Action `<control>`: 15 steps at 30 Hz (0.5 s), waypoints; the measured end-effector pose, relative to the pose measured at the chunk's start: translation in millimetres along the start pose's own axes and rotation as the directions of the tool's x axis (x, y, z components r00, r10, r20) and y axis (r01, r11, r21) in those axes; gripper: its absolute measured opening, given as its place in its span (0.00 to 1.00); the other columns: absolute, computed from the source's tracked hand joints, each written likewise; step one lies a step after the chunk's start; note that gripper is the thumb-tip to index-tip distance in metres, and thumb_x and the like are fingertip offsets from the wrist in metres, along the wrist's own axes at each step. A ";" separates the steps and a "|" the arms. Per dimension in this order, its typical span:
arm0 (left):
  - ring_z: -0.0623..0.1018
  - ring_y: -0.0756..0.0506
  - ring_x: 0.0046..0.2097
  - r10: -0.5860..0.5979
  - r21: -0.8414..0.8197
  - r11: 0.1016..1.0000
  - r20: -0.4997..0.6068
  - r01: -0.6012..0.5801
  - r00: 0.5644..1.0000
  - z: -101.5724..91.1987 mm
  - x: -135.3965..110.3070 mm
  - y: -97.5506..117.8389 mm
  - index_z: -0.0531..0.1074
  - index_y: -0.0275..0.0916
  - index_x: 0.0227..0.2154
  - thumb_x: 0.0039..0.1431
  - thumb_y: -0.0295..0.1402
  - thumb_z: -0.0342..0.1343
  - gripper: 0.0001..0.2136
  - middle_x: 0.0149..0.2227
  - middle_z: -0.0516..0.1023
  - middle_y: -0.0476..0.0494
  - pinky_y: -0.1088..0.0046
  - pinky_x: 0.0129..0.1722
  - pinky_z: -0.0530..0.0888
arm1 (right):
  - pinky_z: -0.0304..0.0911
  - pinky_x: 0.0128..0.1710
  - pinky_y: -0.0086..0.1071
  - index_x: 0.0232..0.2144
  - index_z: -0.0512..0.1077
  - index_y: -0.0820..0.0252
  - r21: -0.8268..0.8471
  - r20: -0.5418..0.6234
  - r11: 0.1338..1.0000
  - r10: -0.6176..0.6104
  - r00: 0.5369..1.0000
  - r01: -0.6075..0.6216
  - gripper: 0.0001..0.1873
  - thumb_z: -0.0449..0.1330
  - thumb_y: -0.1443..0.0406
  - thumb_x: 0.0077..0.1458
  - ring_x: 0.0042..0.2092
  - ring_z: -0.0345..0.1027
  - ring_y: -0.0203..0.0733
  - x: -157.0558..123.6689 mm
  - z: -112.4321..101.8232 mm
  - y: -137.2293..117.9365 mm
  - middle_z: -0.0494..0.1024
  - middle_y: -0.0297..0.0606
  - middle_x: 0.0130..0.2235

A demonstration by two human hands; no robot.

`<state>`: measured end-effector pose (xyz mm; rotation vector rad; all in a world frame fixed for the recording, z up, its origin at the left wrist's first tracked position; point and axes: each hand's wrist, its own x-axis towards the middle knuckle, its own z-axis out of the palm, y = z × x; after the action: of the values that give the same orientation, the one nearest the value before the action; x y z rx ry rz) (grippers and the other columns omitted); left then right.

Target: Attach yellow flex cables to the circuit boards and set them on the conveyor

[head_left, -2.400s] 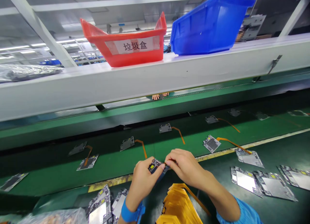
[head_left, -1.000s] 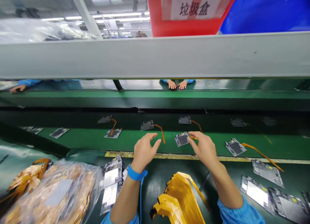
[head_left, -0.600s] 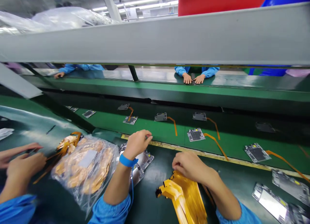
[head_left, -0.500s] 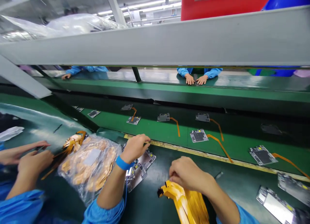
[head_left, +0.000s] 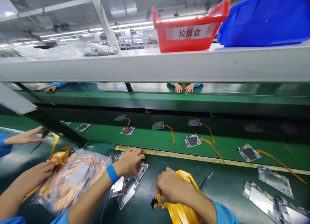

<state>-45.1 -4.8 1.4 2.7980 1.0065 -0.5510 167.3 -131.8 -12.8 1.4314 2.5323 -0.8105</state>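
Observation:
My left hand (head_left: 128,161), with a blue wrist strap, lies on a pile of small circuit boards (head_left: 128,185) at the near edge of the dark work surface, its fingers curled over the top board. My right hand (head_left: 170,187) is closed on a stack of yellow flex cables (head_left: 180,211) lying just in front of me. On the green conveyor belt (head_left: 155,140) beyond, several boards with orange flex cables attached lie in a row; the nearest board (head_left: 192,140) is straight ahead.
A clear bag of orange cables (head_left: 72,177) lies at the left, where a co-worker's hands (head_left: 36,175) handle orange cables. More boards (head_left: 265,191) lie at the right. A grey shelf beam (head_left: 155,67) carries a red bin (head_left: 190,31) and a blue bin (head_left: 266,18). Another person's hands (head_left: 184,87) rest across the belt.
Both hands held a board, set it on the belt, then drew back. My left hand dropped onto the board pile and my right hand closed on the yellow cable stack.

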 end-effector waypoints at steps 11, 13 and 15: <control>0.76 0.44 0.35 0.063 -0.309 0.950 0.031 -0.050 0.998 -9.8 -7.6 -17.5 0.72 0.38 0.22 0.53 0.33 0.62 0.08 0.31 0.77 0.47 0.71 0.36 0.65 | 0.58 0.47 0.32 0.34 0.83 0.52 0.118 -0.099 0.993 -0.017 0.995 0.029 0.07 0.72 0.57 0.56 0.39 0.78 0.40 -7.7 -9.4 19.3 0.86 0.32 0.34; 0.73 0.46 0.31 0.062 -0.480 0.871 -0.104 -0.105 0.993 -19.1 -11.4 -19.3 0.70 0.39 0.21 0.56 0.39 0.61 0.13 0.27 0.74 0.48 0.72 0.33 0.64 | 0.58 0.47 0.32 0.33 0.84 0.51 0.134 -0.121 0.990 -0.019 0.993 0.035 0.04 0.70 0.59 0.58 0.39 0.78 0.40 -9.6 -12.0 22.8 0.87 0.32 0.34; 0.69 0.47 0.29 -0.051 -0.629 0.766 -0.269 -0.135 0.962 -29.3 -13.5 -18.4 0.70 0.39 0.20 0.57 0.46 0.61 0.17 0.24 0.72 0.49 0.73 0.32 0.63 | 0.58 0.47 0.32 0.34 0.84 0.51 0.154 -0.138 0.987 -0.020 0.990 0.041 0.03 0.69 0.61 0.59 0.41 0.79 0.41 -11.3 -14.5 27.1 0.87 0.32 0.36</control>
<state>-57.6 8.2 33.9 2.2791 0.9374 0.1877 198.0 -122.0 -7.1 1.5472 2.6488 -0.9680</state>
